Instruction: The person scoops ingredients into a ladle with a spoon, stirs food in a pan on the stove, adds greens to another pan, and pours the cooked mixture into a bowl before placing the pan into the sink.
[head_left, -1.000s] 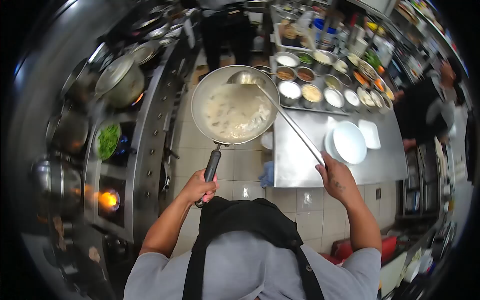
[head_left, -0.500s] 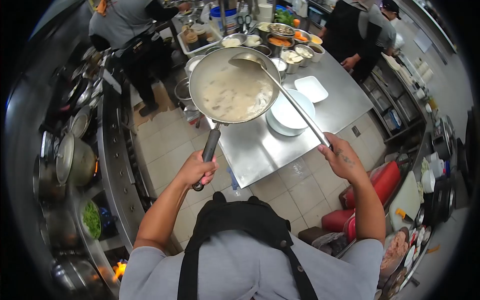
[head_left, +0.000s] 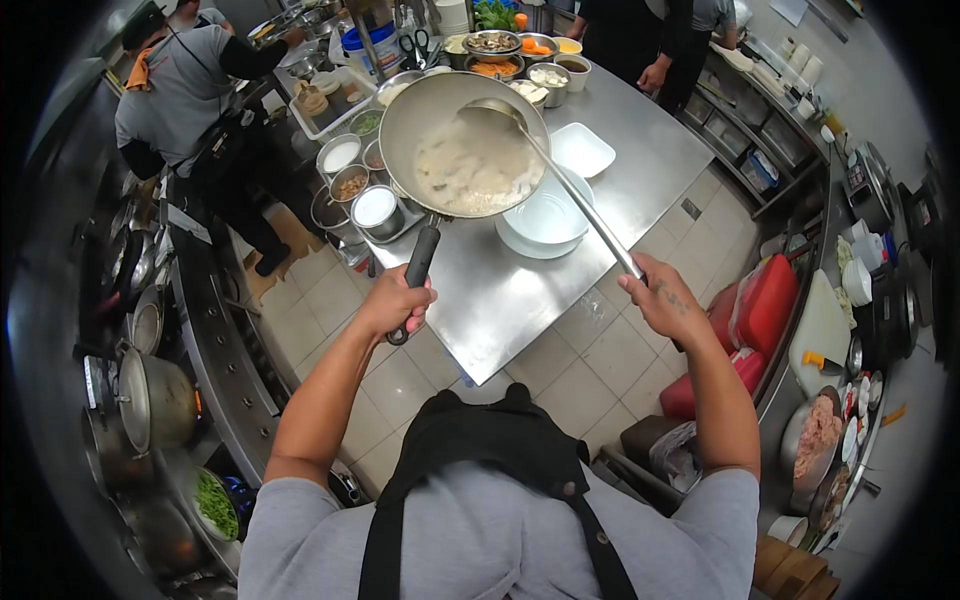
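Observation:
My left hand [head_left: 395, 303] is wrapped round the black handle of a frying pan [head_left: 400, 135]. The pan is raised over the steel table and tilted, with a pale, creamy, lumpy soup [head_left: 470, 170] pooled towards its right and near side. In my right hand [head_left: 665, 300] is the long handle of a metal ladle [head_left: 575, 190]. Its bowl end lies inside the pan, over the far part of the soup. Partly under the pan's right edge stands a white bowl [head_left: 550, 225] on the table. A white square dish [head_left: 583, 150] sits just behind it.
Small containers of ingredients, including a pot of white powder or cream [head_left: 376, 208], crowd the steel table [head_left: 480, 310]. On the left, a stove holds a large pot [head_left: 155, 400] and a pan of greens [head_left: 215, 503]. Co-workers stand at far left and far right.
The view has turned and moved nearer the table. The pan is tipped more, its soup gathered to the near right, and it now hangs closer to the white bowl. Both grips are unchanged.

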